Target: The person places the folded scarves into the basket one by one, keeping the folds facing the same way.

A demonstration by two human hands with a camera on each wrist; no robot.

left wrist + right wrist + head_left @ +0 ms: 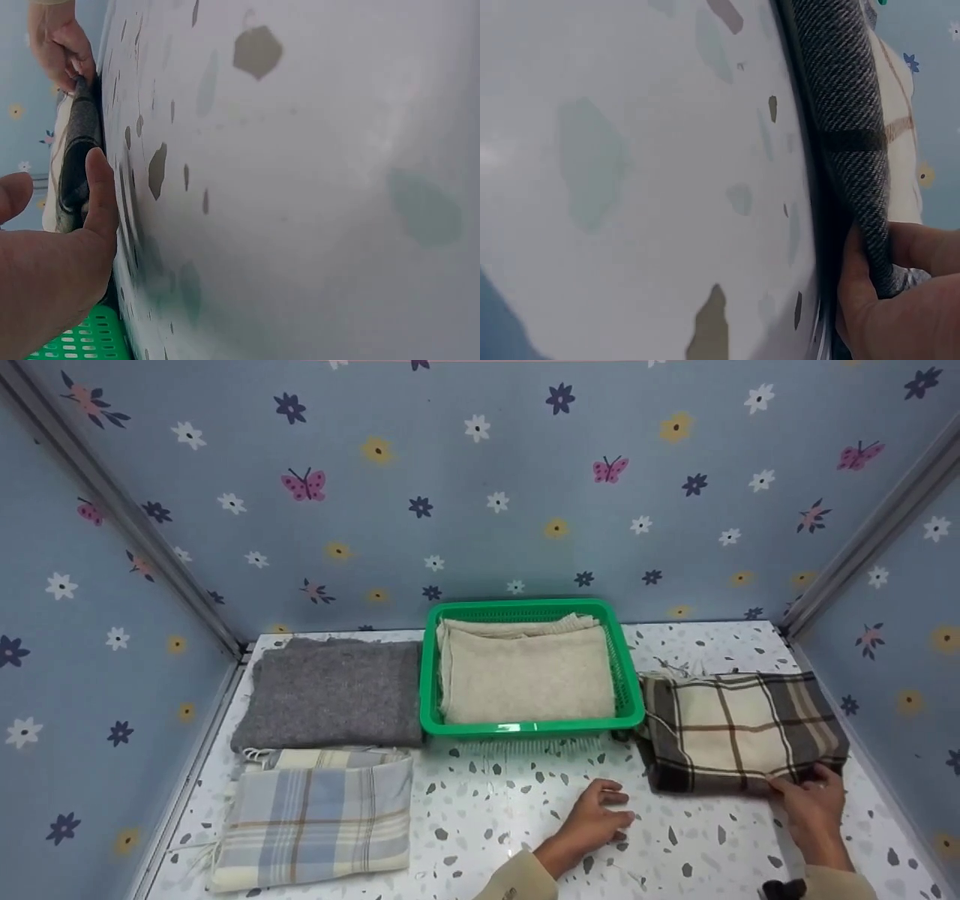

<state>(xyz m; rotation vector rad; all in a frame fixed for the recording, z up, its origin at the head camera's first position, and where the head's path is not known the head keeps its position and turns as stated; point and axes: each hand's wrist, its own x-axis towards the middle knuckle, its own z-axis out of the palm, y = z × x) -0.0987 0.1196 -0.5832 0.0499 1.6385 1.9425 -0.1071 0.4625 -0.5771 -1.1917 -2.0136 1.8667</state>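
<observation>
Head view: R hand grips the near R corner of the folded brown plaid scarf, fingers curled round its edge; wrist view shows the thumb under the fold and the twill edge pinched against the tabletop. The scarf lies flat on the R side of the table, just beside the green basket, its fringe at the far edge. L hand rests on bare tabletop betw. basket and scarf, fingers loosely bent, holding nothing; in the L wrist view the thumb sits near the scarf's dark edge, contact not clear. Basket, centre back, holds a folded cream cloth. L of it: a folded grey cloth; nearer, a folded blue plaid cloth, fringe at its L edge.
</observation>
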